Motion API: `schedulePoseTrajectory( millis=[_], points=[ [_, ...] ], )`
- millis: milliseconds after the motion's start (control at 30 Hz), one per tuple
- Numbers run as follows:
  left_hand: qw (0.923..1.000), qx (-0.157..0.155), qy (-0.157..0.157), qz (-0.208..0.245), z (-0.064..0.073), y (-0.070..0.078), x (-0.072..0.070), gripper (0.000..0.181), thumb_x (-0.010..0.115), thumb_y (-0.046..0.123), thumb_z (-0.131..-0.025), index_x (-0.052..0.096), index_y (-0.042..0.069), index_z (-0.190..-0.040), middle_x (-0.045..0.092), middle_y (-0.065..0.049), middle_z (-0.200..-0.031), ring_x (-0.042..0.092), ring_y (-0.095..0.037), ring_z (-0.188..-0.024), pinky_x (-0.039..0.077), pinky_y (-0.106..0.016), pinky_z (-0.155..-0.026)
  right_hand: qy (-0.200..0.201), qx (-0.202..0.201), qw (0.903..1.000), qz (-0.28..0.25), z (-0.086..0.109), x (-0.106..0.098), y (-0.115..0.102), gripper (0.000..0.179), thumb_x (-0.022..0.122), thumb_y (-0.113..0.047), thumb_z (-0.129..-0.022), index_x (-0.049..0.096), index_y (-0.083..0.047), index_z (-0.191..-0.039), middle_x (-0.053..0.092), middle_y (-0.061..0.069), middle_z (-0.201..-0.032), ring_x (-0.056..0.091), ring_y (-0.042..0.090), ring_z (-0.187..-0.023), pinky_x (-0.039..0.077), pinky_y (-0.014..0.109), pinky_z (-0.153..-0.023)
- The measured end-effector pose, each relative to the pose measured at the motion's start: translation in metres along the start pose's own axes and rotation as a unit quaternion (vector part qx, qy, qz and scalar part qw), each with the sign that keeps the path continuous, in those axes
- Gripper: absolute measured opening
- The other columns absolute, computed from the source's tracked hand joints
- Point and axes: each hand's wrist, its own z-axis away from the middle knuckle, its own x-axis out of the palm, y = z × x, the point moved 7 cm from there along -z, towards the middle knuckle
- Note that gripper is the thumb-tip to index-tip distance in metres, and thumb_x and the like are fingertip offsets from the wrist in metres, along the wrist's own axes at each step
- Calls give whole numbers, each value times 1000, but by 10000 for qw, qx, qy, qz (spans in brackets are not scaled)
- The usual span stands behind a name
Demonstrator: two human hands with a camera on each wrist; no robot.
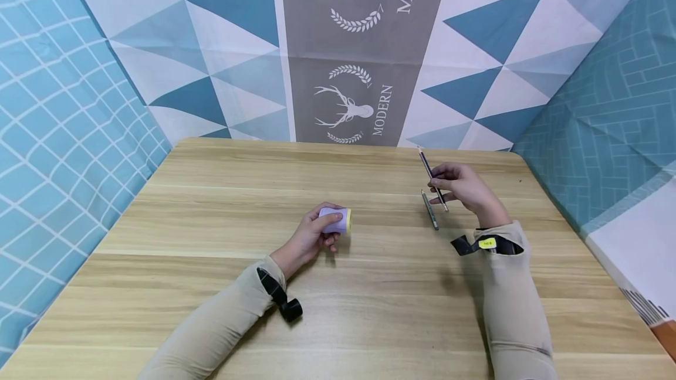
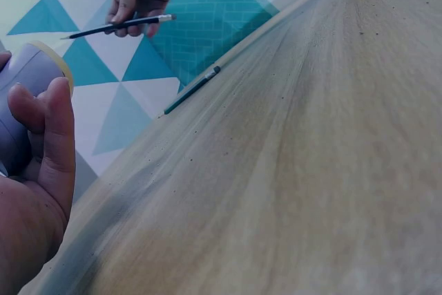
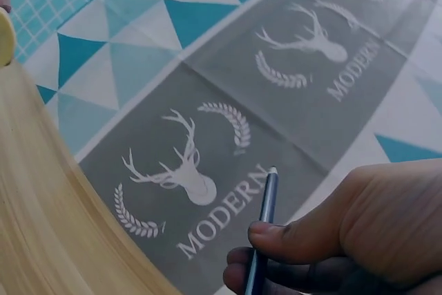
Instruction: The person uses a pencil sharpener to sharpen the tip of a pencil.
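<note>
My left hand (image 1: 311, 233) grips a small light-purple cylinder (image 1: 333, 220) with a yellow end, held on its side over the middle of the table. That yellow end points to the right, and the thumb lies along its side. Over the right part of the table, my right hand (image 1: 465, 189) pinches a dark pencil (image 1: 426, 164) between thumb and fingers. In the right wrist view the pencil (image 3: 266, 202) slants up past the thumb, its light end uppermost. A second, dark green pencil (image 1: 430, 211) lies on the wood just below the right hand.
The wooden table (image 1: 369, 309) reaches back to a patterned cloth wall (image 1: 351, 75) with deer heads. Blue cloths (image 1: 63, 104) hang on both sides. Black straps (image 1: 280, 298) circle both sleeve cuffs, their loose ends sticking out.
</note>
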Motion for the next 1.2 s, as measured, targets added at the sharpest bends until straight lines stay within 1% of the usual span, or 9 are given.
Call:
schedulePoseTrajectory(
  millis=[67, 167, 300, 433, 533, 633, 767, 933, 1200],
  points=[
    [10000, -2, -4, 2, 0, 0, 0, 15, 59, 7, -91, 66, 19, -97, 56, -6, -64, 46, -8, -42, 50, -23, -38, 22, 33, 9999, -137, -2, -4, 5, 27, 46, 6, -101, 40, 19, -125, 54, 12, -98, 59, 13, -83, 62, 45, -82],
    [10000, 4, -9, -1, 1, 1, 0, 15, 59, 7, -91, 66, 19, -97, 56, -6, -64, 46, -8, -42, 50, -23, -38, 38, 94, 9996, -272, -4, -10, 12, 35, 44, 6, -102, 35, 19, -133, 53, 11, -99, 58, 13, -83, 62, 42, -81],
    [10000, -21, -14, -4, 1, 0, 0, 15, 59, 8, -91, 66, 20, -97, 56, -6, -64, 46, -8, -43, 51, -24, -39, 92, 232, 9994, -251, -4, -18, 20, 42, 44, 5, -102, 31, 19, -138, 53, 10, -99, 59, 12, -83, 62, 41, -81],
    [10000, -52, 6, -17, 0, -1, -1, 15, 59, 9, -91, 66, 21, -98, 57, -6, -63, 47, -8, -43, 51, -24, -40, 205, 419, 9989, -23, -3, -26, 27, 41, 48, 1, -102, 34, 18, -136, 58, 11, -98, 62, 13, -82, 63, 45, -77],
    [10000, -42, 25, -27, 0, -1, -1, 15, 58, 10, -91, 66, 20, -98, 57, -6, -63, 46, -9, -42, 51, -24, -39, 243, 577, 9978, 234, -3, -31, 33, 44, 51, -3, -101, 36, 17, -137, 61, 10, -99, 64, 14, -84, 63, 45, -74],
    [10000, -17, 25, -13, 0, 0, -2, 15, 58, 10, -90, 66, 20, -98, 56, -6, -63, 47, -9, -42, 51, -25, -39, 282, 742, 9957, 474, -4, -35, 40, 46, 52, -5, -101, 36, 18, -139, 63, 6, -97, 64, 15, -86, 63, 40, -72],
    [10000, -11, 17, -16, 0, 1, -2, 14, 59, 10, -90, 65, 20, -98, 56, -6, -64, 47, -9, -43, 51, -25, -39, 358, 974, 9920, 725, -8, -39, 54, 46, 53, -6, -100, 39, 17, -138, 66, -1, -91, 63, 13, -81, 61, 32, -69],
    [10000, -75, 31, -44, 0, -1, -3, 13, 60, 11, -90, 65, 18, -101, 57, -6, -62, 48, -9, -42, 52, -26, -40, 449, 1317, 9851, 1015, -11, -43, 74, 46, 56, -8, -99, 44, 16, -137, 68, -1, -86, 64, 12, -74, 60, 30, -67],
    [10000, -78, 8, -11, -1, -3, -3, 13, 60, 11, -90, 64, 18, -101, 57, -6, -62, 49, -9, -43, 52, -26, -40, 397, 1676, 9813, 864, -11, -42, 96, 42, 59, -5, -97, 48, 18, -131, 66, -2, -77, 63, 9, -68, 61, 28, -63]
  ],
)
